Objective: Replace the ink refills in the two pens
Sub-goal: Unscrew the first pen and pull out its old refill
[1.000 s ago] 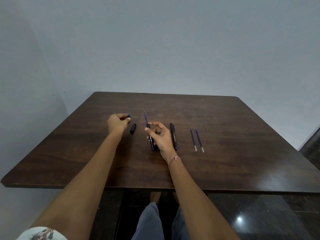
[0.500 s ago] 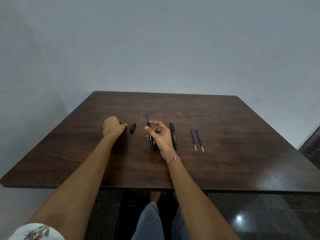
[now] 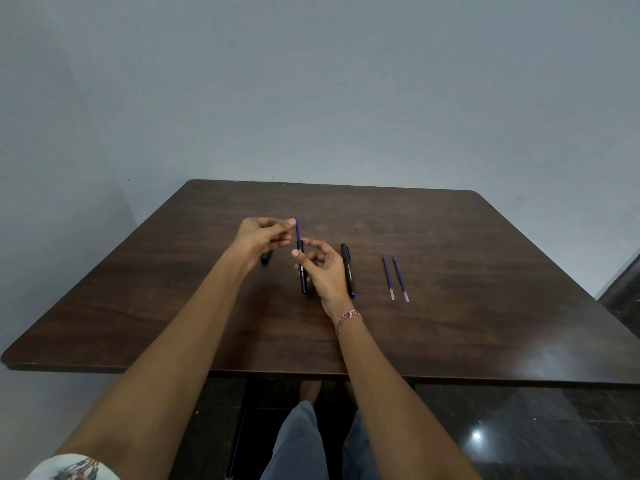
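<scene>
My right hand (image 3: 323, 268) holds a black pen barrel (image 3: 302, 275) upright-tilted above the table, with a blue refill (image 3: 297, 230) sticking out of its top. My left hand (image 3: 259, 237) has its fingertips pinched on the upper part of that refill. A second black pen (image 3: 347, 268), capped, lies on the table just right of my right hand. Two loose blue refills (image 3: 394, 277) lie side by side further right. A black pen cap (image 3: 266, 258) rests on the table, partly hidden under my left hand.
The dark wooden table (image 3: 485, 323) stands against a grey wall, with its near edge above my knees. A glossy dark floor shows below and to the right of the table.
My left hand left the table near the cap and rose to the right, to the refill tip. The right hand kept the barrel nearly still.
</scene>
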`<state>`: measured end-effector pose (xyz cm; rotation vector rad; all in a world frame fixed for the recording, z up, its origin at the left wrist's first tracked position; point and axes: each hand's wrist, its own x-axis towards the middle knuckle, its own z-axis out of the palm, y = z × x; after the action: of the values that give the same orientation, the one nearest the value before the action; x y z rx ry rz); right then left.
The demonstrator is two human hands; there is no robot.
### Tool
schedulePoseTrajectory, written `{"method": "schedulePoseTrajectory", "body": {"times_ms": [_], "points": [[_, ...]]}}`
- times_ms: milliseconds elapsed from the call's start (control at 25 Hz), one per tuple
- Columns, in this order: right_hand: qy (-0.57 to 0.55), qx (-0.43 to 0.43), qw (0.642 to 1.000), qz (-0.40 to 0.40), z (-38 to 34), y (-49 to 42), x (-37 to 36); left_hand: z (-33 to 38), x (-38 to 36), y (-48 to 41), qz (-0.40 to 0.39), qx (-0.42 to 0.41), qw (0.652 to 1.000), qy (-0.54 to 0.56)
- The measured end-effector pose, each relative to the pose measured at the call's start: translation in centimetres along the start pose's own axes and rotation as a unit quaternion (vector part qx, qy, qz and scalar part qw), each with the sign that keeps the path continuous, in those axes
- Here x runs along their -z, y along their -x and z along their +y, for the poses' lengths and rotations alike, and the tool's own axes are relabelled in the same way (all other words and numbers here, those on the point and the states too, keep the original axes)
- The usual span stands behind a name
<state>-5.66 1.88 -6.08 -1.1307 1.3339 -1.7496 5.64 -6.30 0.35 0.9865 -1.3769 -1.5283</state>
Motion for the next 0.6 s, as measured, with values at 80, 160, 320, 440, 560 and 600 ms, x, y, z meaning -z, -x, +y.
{"method": "schedulePoseTrajectory", "body": {"times_ms": [80,160,320,440,560,600], "points": [[0.003,0.006,1.000,0.001,0.1,-0.1,0.0,-0.2,-0.3,0.0,-0.014,0.011,1.000,-0.010],[0.010,0.008,1.000,-0.003,0.2,-0.2,0.0,-0.3,-0.6,0.2,-0.014,0.018,1.000,-0.018],[0.006,0.011,1.000,-0.003,0.2,-0.1,0.1,-0.2,-1.3,0.3,0.018,0.016,1.000,0.004],[0.008,0.010,1.000,-0.001,0.2,0.0,0.0,0.1,-2.0,0.2,0.049,0.003,0.999,0.006],[0.004,0.002,1.000,-0.004,0.1,0.1,-0.1,0.4,-2.7,0.0,0.088,-0.024,0.996,0.015],[0.004,0.000,1.000,-0.005,0.0,0.1,-0.1,0.5,-2.9,-0.2,0.099,-0.037,0.994,0.019]]}}
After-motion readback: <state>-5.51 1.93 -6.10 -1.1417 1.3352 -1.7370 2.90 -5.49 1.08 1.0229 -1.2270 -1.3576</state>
